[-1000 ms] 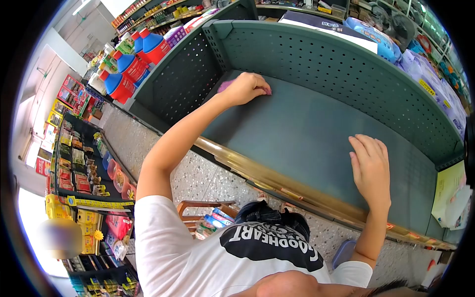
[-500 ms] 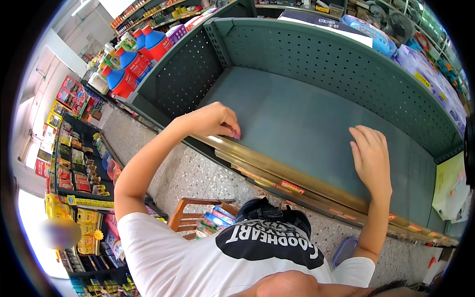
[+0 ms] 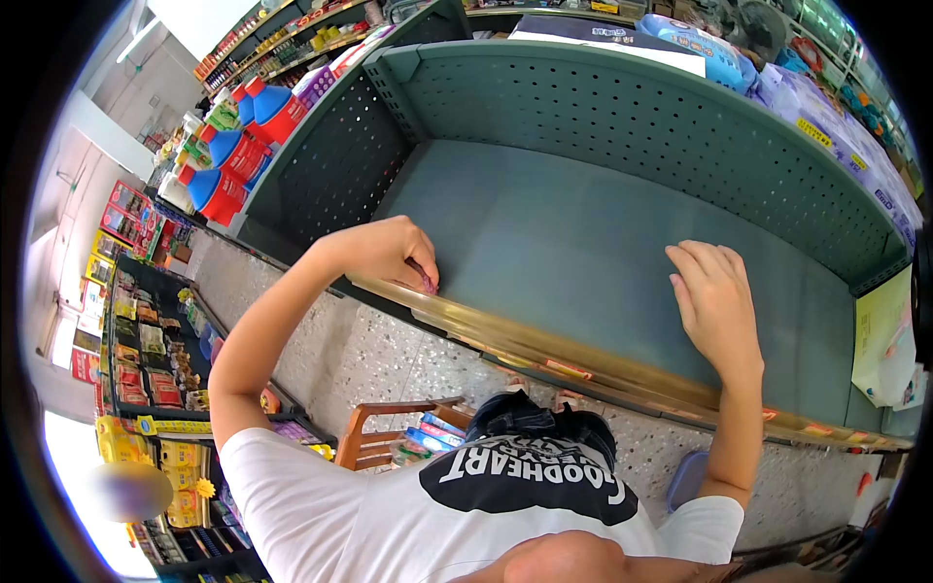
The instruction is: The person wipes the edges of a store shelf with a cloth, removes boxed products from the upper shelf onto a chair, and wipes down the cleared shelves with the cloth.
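Observation:
My left hand [image 3: 391, 255] is closed in a pinch on a small crumpled purple-pink thing [image 3: 428, 284], mostly hidden by the fingers; its exact kind I cannot make out. It is down at the front left of a grey-green metal shelf [image 3: 554, 223], just behind the brass-coloured front strip [image 3: 505, 325]. Over the right part of the same shelf, my right hand [image 3: 714, 306] is open and holds nothing, its fingers loosely extended. Whether it touches the surface I cannot tell.
Perforated panels [image 3: 583, 107] bound the shelf at back and left. Red-and-blue bottles [image 3: 233, 155] stand beyond the left panel. Purple packs [image 3: 826, 136] lie behind the back panel. A wooden chair [image 3: 374, 428] with packages stands below, near my legs. A pale green sheet [image 3: 880, 345] hangs at the right end.
The view has turned slightly, shifting the shelf in the picture. My left hand, still pinching the purple-pink thing, has moved a little left and closer to the front strip. My right hand remains open.

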`<state>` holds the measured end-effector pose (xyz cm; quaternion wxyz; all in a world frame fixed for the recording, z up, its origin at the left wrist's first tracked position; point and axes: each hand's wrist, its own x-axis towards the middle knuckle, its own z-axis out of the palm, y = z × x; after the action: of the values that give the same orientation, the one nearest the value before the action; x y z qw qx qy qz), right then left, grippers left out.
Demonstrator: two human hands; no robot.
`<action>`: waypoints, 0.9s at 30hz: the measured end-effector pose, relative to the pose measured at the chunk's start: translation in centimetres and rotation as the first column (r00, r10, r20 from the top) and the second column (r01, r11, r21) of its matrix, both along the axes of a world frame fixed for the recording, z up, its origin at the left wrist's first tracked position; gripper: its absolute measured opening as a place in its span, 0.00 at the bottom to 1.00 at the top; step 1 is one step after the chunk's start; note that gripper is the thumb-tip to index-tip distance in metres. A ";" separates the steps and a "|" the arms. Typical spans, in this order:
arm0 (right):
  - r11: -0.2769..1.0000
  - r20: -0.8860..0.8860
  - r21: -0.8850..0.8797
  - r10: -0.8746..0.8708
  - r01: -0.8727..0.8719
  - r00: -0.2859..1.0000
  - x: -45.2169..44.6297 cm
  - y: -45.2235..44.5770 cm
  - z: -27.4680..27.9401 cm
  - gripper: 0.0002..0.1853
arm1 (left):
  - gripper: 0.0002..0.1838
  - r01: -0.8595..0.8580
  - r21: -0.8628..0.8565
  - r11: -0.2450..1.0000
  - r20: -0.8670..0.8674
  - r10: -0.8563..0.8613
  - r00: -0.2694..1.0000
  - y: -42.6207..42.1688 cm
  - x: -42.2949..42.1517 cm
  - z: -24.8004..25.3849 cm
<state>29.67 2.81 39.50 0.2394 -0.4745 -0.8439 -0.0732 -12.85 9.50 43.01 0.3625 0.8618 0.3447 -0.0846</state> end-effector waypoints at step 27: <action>0.999 0.037 -0.012 -0.043 0.044 0.998 -0.1 -0.7 1.1 0.17 | 0.07 -0.229 0.643 0.731 0.319 0.016 0.948 7.8 6.1 -5.6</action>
<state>29.57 2.12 40.64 0.2189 -0.4929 -0.8381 -0.0817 -6.75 17.27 37.39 0.0785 0.9118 0.3510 0.1979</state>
